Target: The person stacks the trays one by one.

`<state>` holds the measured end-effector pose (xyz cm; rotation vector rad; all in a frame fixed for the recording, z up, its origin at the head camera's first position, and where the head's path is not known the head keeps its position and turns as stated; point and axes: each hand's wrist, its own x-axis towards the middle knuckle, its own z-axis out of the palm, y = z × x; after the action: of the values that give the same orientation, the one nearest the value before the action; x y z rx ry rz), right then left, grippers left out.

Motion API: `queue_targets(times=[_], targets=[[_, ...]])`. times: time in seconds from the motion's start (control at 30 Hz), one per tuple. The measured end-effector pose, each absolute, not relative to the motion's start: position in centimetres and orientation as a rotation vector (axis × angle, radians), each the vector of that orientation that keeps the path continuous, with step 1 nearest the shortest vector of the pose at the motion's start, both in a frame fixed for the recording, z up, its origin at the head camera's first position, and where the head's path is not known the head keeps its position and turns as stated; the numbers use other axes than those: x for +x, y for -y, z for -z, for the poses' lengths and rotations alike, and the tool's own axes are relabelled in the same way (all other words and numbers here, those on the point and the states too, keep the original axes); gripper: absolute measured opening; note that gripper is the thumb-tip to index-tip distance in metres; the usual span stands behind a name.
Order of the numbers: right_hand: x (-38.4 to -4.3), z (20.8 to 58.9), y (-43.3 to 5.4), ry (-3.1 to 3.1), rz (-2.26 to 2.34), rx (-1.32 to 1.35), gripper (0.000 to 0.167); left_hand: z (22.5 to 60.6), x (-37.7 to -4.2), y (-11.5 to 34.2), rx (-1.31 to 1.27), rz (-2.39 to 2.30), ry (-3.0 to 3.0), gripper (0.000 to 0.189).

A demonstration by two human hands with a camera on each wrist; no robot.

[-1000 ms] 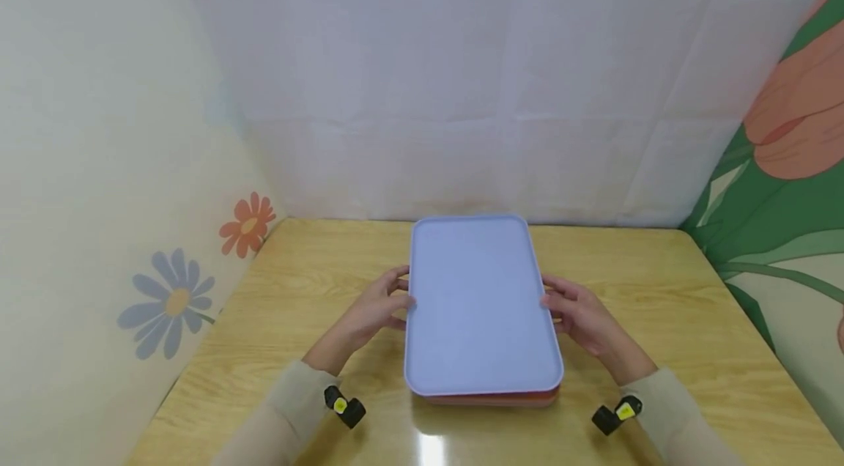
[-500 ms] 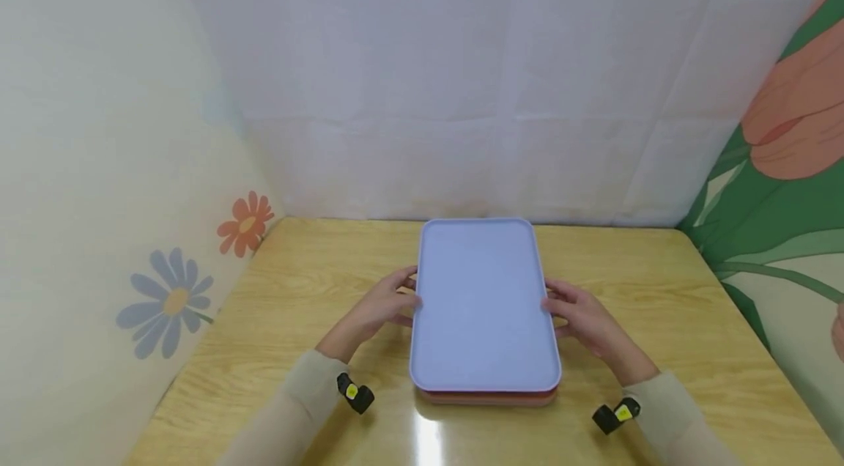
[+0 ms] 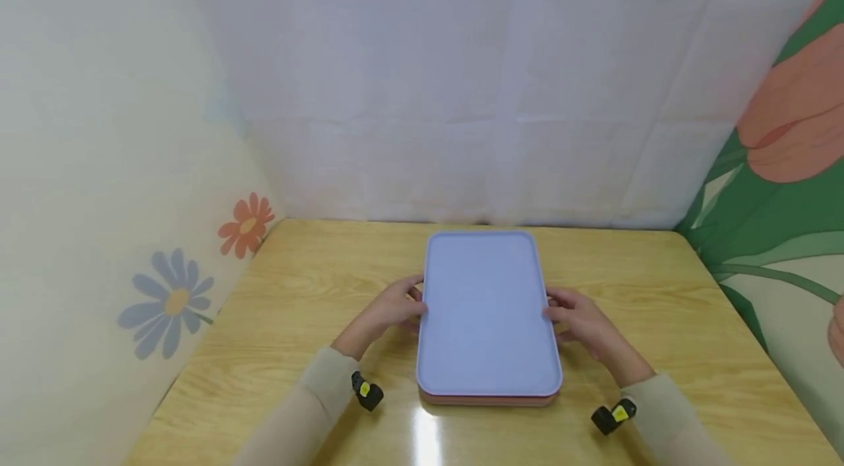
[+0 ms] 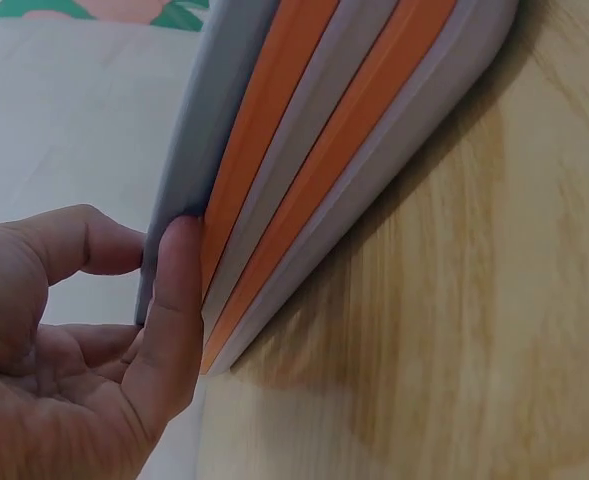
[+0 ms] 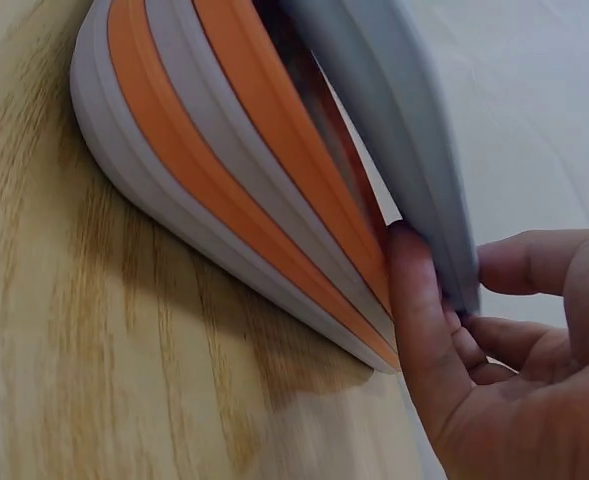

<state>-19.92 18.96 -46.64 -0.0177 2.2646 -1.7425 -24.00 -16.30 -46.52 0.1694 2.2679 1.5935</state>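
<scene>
A pale blue rectangular tray lies over a stack of trays on the table. My left hand pinches its left rim, thumb above and fingers beneath. On the opposite rim, my right hand has the same kind of pinch. Orange and greyish tray edges alternate under the blue one in the left wrist view, where it sits close against the top orange edge. The right wrist view shows a narrow wedge-shaped gap between the blue tray and the orange tray below.
The wood-grain table extends to both sides of the stack. A white cloth backdrop hangs behind its far edge. Walls printed with flowers stand at left and right.
The blue tray has shifted right, straightened and come down closer over the stack. My left hand moved right with it, and both hands sit slightly nearer to me.
</scene>
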Motion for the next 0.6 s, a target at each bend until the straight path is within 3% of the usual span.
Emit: queue_targets(times=[0.6], targets=[[-20.48,46.18,-18.28,-2.340,1.619,-0.004,0.055,46.41,-23.74,16.59,0.121,-1.495,-2.329,0.073]])
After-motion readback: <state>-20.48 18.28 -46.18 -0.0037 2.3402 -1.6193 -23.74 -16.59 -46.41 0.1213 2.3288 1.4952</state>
